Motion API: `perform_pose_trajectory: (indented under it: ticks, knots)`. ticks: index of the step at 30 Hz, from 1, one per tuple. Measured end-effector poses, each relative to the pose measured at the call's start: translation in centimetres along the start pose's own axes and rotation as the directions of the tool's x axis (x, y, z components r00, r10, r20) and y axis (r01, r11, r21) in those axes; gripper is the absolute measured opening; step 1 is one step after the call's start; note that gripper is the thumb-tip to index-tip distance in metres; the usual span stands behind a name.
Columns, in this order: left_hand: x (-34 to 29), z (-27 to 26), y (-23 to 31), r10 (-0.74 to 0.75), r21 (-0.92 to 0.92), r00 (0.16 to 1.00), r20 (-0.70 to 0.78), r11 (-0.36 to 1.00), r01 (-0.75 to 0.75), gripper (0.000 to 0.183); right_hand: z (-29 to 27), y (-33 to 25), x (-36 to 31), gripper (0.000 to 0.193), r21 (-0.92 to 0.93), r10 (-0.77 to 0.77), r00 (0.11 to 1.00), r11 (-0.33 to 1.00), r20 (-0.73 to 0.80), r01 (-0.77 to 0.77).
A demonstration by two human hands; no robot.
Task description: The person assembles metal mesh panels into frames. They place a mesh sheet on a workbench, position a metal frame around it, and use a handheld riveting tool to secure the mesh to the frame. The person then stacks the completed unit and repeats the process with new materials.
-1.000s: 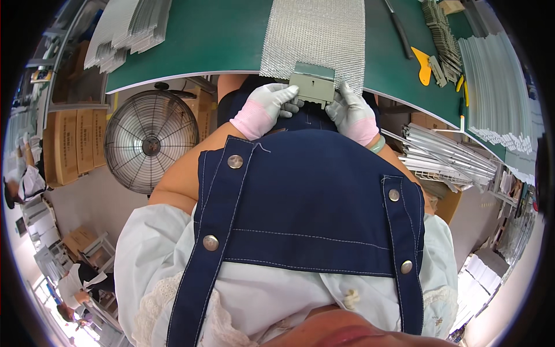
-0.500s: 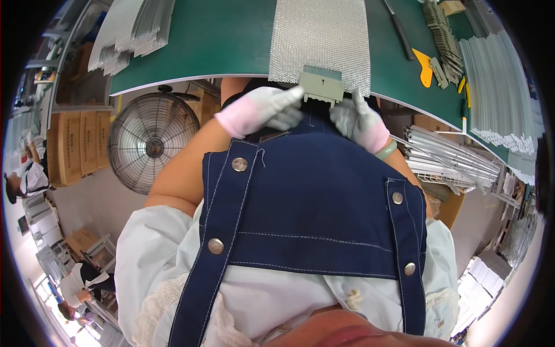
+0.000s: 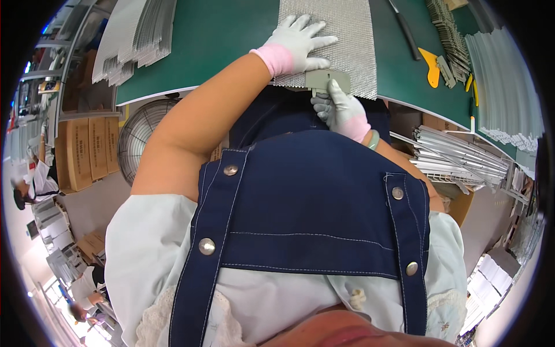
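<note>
Left hand (image 3: 298,41) now moved up, flat and unclenched on silver mesh sheet (image 3: 341,34) over green table (image 3: 219,40). Right hand (image 3: 342,110) pinching grey flat tool (image 3: 327,80) at sheet's near edge; earlier both gripped tool. Pressing underway, probably.

The person wore a dark navy denim bib apron (image 3: 312,208) with pale contrast stitching and broad straps fastened by round silver snap buttons (image 3: 207,246). Under it was a pale blue short-sleeved shirt (image 3: 144,243) with white lace trim at the lower edge and small white buttons. Both hands were gloved: the left hand (image 3: 298,43) and the right hand (image 3: 341,110) wore white knit gloves with pink cuffs. A pale green bangle (image 3: 373,140) circled the right wrist.
</note>
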State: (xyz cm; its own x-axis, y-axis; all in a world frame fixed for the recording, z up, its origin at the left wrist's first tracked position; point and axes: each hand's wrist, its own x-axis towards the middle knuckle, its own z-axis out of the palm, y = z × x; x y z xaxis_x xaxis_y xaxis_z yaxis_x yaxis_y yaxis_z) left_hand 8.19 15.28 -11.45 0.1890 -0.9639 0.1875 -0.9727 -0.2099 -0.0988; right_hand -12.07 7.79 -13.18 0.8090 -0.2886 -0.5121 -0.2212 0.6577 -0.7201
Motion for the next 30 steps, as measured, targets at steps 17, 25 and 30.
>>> perform_pose_trajectory:
  ticks: [17, 25, 30]
  knots:
    - [1.0, -2.1, 4.2, -0.251, -0.141, 0.966, 0.06, 0.956, 0.257, 0.075, -2.0, -0.1, -0.6, 0.045, -0.033, 0.064, 0.997, 0.997, -0.031, -0.065]
    - [-0.4, -0.9, 2.0, -0.057, -0.164, 0.997, -0.046, 0.985, 0.049, 0.064, -1.0, -0.7, -1.3, 0.045, 0.01, 0.07, 0.997, 0.998, -0.038, -0.07]
    - [-1.8, -1.0, 4.5, -0.009, -0.12, 0.999, -0.049, 0.993, 0.003, 0.054, -1.8, -1.2, -3.5, 0.043, 0.013, 0.211, 0.974, 0.977, -0.083, -0.211]
